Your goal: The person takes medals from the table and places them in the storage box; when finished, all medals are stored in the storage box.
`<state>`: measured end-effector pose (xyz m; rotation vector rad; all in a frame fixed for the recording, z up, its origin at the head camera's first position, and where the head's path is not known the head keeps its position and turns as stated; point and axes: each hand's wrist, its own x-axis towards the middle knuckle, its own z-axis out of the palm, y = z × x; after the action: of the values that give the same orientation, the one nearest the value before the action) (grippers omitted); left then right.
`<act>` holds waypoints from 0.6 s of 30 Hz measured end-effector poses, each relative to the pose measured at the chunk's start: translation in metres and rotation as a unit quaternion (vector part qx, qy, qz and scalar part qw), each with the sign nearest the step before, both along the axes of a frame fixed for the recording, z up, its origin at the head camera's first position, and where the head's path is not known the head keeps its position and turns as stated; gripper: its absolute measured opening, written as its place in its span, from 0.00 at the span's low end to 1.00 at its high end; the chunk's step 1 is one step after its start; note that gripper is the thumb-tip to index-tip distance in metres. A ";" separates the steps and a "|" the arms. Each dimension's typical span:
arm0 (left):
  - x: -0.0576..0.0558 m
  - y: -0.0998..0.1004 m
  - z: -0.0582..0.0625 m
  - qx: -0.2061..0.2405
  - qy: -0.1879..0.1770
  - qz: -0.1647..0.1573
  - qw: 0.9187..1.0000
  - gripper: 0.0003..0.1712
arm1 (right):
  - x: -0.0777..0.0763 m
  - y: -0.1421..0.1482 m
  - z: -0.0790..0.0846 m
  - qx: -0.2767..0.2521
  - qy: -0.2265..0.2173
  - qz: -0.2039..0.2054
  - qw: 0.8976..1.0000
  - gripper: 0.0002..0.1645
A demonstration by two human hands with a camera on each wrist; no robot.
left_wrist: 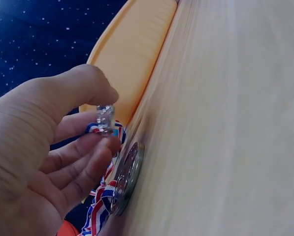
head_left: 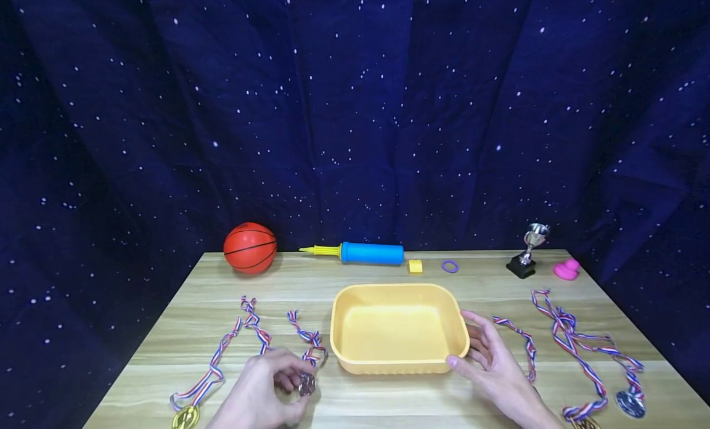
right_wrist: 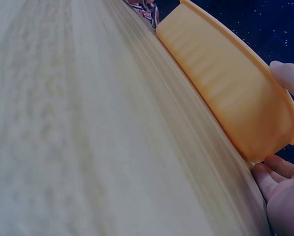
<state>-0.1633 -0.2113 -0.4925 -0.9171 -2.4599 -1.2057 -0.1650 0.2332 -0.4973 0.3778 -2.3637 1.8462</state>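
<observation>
My left hand (head_left: 269, 386) pinches a small silvery medal (head_left: 307, 384) by its edge, between thumb and fingers, just left of the tub. In the left wrist view a striped ribbon shows beside that medal (left_wrist: 106, 119). A second medal (left_wrist: 129, 177) lies on the table close under the fingers; the hand hides it in the head view. At the right end of the empty yellow tub (head_left: 399, 367), my right hand (head_left: 493, 367) grips it, thumb on the rim (right_wrist: 225, 30) and fingers along the side and near the base.
A gold medal (head_left: 185, 416) lies front left; a silver medal (head_left: 630, 404) and a bronze-coloured medal (head_left: 585, 423) lie right. Along the back are a red basketball (head_left: 249, 248), blue hand pump (head_left: 371, 253), yellow block (head_left: 415, 266), purple ring (head_left: 450, 267), trophy (head_left: 529, 250) and pink object (head_left: 566, 269).
</observation>
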 end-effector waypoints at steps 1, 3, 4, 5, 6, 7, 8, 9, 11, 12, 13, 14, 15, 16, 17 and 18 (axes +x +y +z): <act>0.000 0.000 0.001 0.005 -0.002 0.002 1.000 0.28 | 0.000 0.000 0.000 0.000 0.000 0.000 1.000 0.50; 0.000 0.000 0.003 0.014 -0.005 0.003 1.000 0.29 | 0.000 0.000 0.000 0.000 -0.003 -0.001 1.000 0.51; 0.000 0.000 0.004 0.016 -0.008 0.005 1.000 0.29 | 0.000 0.000 0.000 0.000 -0.004 -0.002 1.000 0.51; 0.000 0.000 0.006 0.017 -0.009 0.007 1.000 0.29 | 0.000 0.000 0.001 0.000 -0.007 -0.002 1.000 0.51; 0.000 0.000 0.007 0.018 -0.012 0.011 1.000 0.29 | 0.000 0.000 0.001 0.000 -0.008 -0.003 1.000 0.51; 0.000 0.000 0.009 0.022 -0.017 0.015 1.000 0.29 | 0.000 0.000 0.001 0.000 -0.009 -0.003 1.000 0.51; -0.001 0.000 0.011 0.026 -0.021 0.019 0.999 0.30 | 0.000 0.000 0.001 0.000 -0.010 -0.004 1.000 0.51; -0.001 0.000 0.014 0.032 -0.027 0.022 0.999 0.30 | 0.000 0.000 0.001 0.000 -0.010 -0.004 1.000 0.51; -0.002 0.000 0.019 0.049 -0.038 0.020 0.998 0.31 | 0.000 0.000 0.001 0.001 -0.008 -0.003 1.000 0.51; -0.003 -0.001 0.021 0.060 -0.044 0.016 0.997 0.31 | 0.000 0.000 0.001 0.000 -0.007 -0.002 1.000 0.51; -0.004 -0.001 0.024 0.073 -0.053 0.007 0.996 0.31 | 0.000 0.000 0.001 0.000 -0.006 -0.001 1.000 0.50; -0.006 -0.001 0.027 0.085 -0.063 -0.003 0.994 0.31 | 0.000 0.000 0.001 0.000 -0.005 0.000 1.000 0.50; -0.007 -0.002 0.029 0.097 -0.075 -0.013 0.992 0.30 | 0.000 0.000 0.001 0.000 -0.004 0.001 1.000 0.50; -0.009 -0.002 0.032 0.107 -0.088 -0.023 0.990 0.29 | 0.000 0.000 0.001 -0.001 -0.004 0.001 1.000 0.50; -0.010 -0.002 0.034 0.118 -0.102 -0.033 0.987 0.28 | 0.000 0.000 0.001 -0.001 -0.004 0.002 1.000 0.50; -0.012 -0.002 0.036 0.128 -0.117 -0.041 0.984 0.28 | 0.000 0.000 0.001 -0.002 -0.005 0.002 1.000 0.50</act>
<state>-0.1751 -0.2133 -0.4560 -0.8539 -2.3783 -1.6990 -0.1648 0.2333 -0.4961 0.3747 -2.3676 1.8573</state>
